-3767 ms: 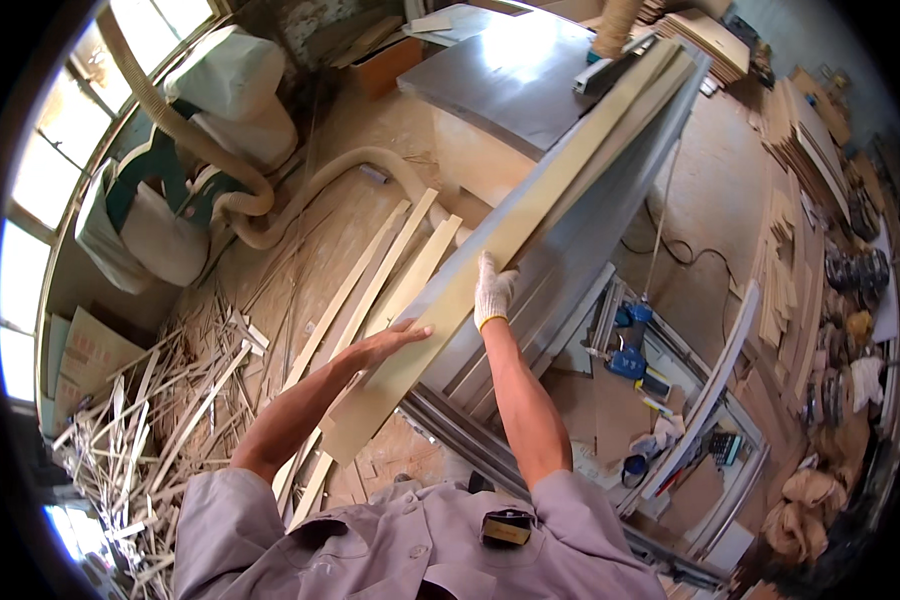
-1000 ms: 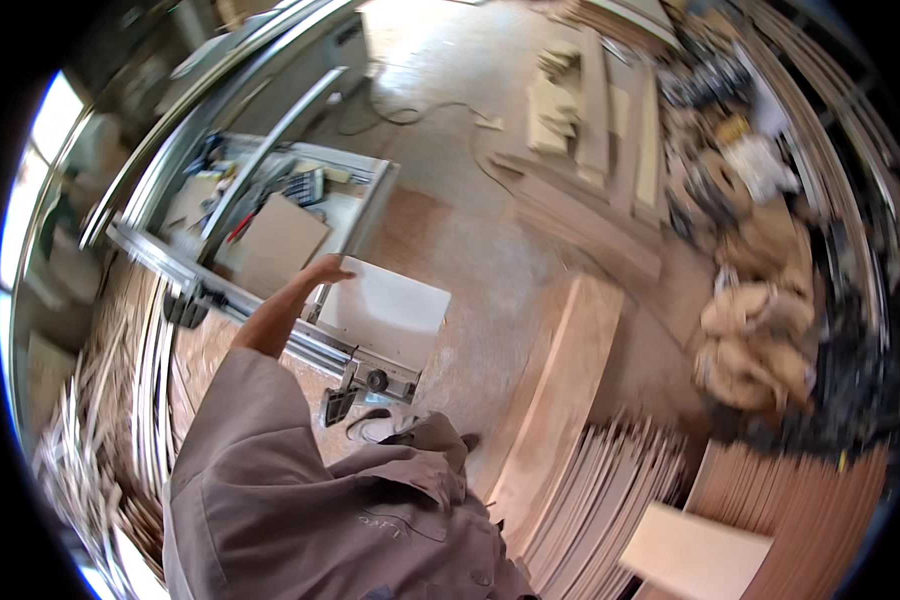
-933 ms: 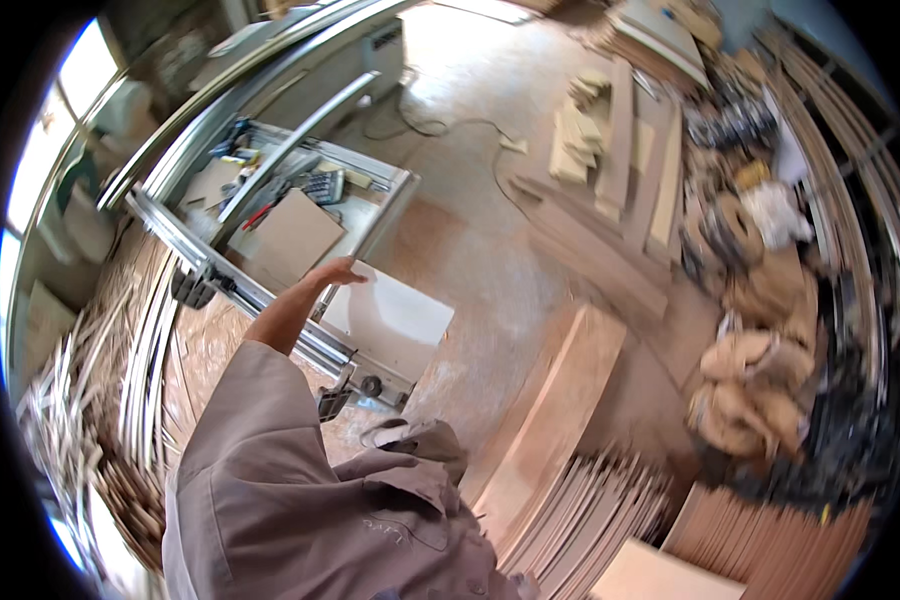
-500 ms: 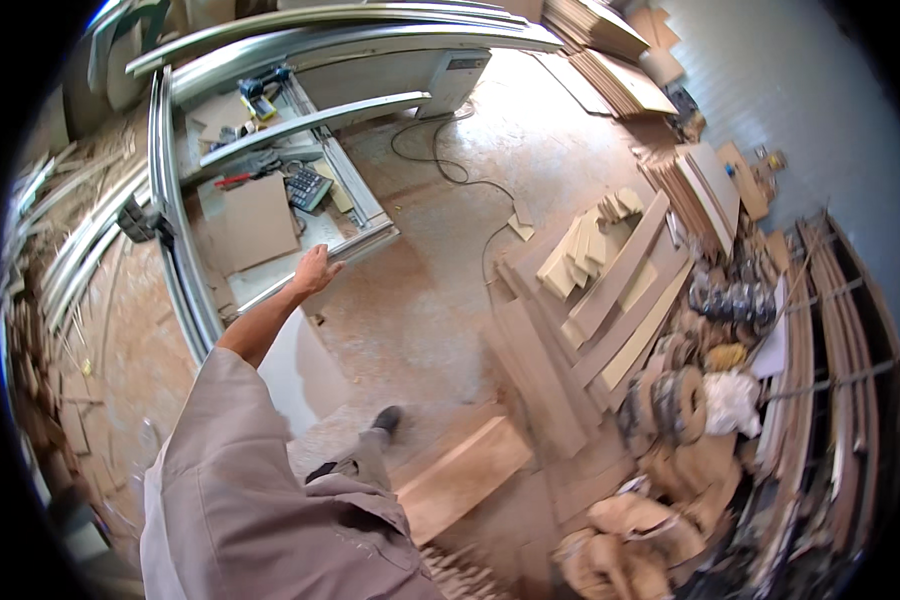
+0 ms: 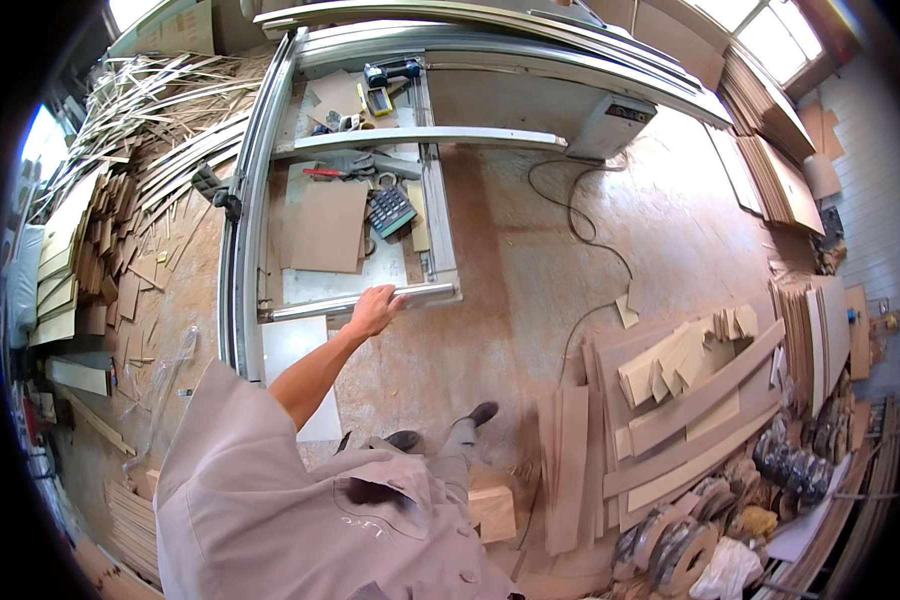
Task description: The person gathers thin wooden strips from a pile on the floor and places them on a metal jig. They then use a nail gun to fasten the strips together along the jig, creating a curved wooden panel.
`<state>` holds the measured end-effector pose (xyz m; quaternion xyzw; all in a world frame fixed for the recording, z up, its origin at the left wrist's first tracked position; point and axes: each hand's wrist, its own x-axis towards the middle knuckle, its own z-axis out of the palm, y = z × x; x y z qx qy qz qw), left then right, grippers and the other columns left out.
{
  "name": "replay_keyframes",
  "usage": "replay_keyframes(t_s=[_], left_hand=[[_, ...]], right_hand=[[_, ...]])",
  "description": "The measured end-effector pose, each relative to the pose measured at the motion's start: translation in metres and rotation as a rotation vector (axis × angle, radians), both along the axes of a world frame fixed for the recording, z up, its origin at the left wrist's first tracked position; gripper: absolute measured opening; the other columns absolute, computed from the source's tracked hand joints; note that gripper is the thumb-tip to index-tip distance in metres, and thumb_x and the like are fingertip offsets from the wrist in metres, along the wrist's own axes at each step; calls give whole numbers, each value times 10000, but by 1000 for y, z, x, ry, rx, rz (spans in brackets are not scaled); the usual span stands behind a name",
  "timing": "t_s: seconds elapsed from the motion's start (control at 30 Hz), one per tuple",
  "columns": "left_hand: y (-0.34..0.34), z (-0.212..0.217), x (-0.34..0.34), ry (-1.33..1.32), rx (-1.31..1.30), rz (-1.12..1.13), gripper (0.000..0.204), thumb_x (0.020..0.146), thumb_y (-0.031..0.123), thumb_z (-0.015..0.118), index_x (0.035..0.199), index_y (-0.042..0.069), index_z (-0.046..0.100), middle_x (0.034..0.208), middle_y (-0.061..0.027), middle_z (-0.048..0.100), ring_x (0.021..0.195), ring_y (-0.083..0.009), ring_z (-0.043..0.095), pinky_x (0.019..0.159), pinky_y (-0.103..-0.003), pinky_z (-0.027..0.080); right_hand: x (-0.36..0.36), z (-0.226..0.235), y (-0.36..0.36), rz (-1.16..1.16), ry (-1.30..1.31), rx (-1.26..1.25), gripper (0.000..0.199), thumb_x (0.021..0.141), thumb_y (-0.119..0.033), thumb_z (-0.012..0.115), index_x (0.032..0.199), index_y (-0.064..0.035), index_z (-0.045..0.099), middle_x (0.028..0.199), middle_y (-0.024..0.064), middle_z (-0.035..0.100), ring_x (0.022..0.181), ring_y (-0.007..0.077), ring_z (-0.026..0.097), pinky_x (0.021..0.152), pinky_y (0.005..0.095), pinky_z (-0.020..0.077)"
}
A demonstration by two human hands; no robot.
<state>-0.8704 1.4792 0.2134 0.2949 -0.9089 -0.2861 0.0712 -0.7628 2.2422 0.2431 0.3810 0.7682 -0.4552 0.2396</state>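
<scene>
My left arm reaches forward from a beige sleeve [image 5: 240, 430]. At its end my left hand [image 5: 375, 311] is closed over the silver metal rail [image 5: 315, 306] along the near edge of a sliding saw table's frame. Just beyond the hand, inside the frame, lie a brown board [image 5: 325, 225] and a dark calculator [image 5: 391, 211]. A red-handled tool [image 5: 322, 172] rests farther back beside some grey gear. Past a metal crossbar [image 5: 420, 135] are a blue-and-black power drill [image 5: 392, 72] and a yellow-edged item [image 5: 377, 100]. My right hand is out of sight.
A black cable [image 5: 580, 215] winds over the dusty floor from a grey machine box [image 5: 610, 128]. Cut boards [image 5: 670, 430] and tape rolls [image 5: 682, 560] lie at the right. Thin offcut strips [image 5: 160, 110] heap up at the far left. A white panel [image 5: 305, 365] stands under the rail.
The view has swung left, so the table now sits farther right in the picture and more of the left offcuts shows. Both shoes are now visible. My left hand stays on the rail.
</scene>
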Motion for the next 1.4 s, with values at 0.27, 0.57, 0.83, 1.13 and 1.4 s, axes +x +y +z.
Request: replay_keyframes(t_s=[0.27, 0.57, 0.83, 1.13, 1.4], left_hand=[[10, 7, -20, -62, 70, 212, 435, 993, 438, 594, 944, 26, 726, 972, -220, 708, 969, -423, 646, 848, -514, 492], [-2, -16, -183, 293, 83, 761, 458, 1017, 372, 609, 1213, -37, 669, 1083, -218, 720, 1038, -326, 683, 959, -393, 500], [-126, -56, -501, 794, 1328, 1186, 1229, 724, 800, 731, 1578, 44, 272, 1524, -215, 461, 1357, -385, 502, 1093, -520, 444], [-230, -115, -624, 1251, 982, 1489, 940, 766, 674, 806, 1436, 77, 528, 1407, -133, 581, 1199, -330, 609, 1024, -555, 492], [-140, -129, -612, 1128, 952, 1679, 694, 871, 592, 756, 1310, 76, 607, 1209, -74, 679, 1089, -277, 662, 947, -474, 568]], right_hand=[[-227, -97, -5, 445, -41, -71, 202, 940, -262, 658, 820, -102, 626, 728, 72, 621, 649, 289, 640, 624, 421, 550], [-535, -131, -60, -45, -46, -538, 211, 974, -267, 669, 1016, -61, 660, 834, 120, 681, 729, 306, 682, 613, 425, 566], [-759, -103, -106, 88, 110, -531, 183, 982, -203, 620, 1022, -25, 641, 845, 149, 667, 641, 280, 646, 570, 433, 541], [-903, -167, -41, 504, -109, -103, 291, 962, -357, 570, 930, -81, 656, 874, 199, 690, 743, 335, 680, 677, 514, 537], [-1148, -59, -58, 371, -127, -73, 237, 950, -297, 616, 884, -71, 650, 782, 130, 637, 663, 270, 639, 594, 444, 528]])
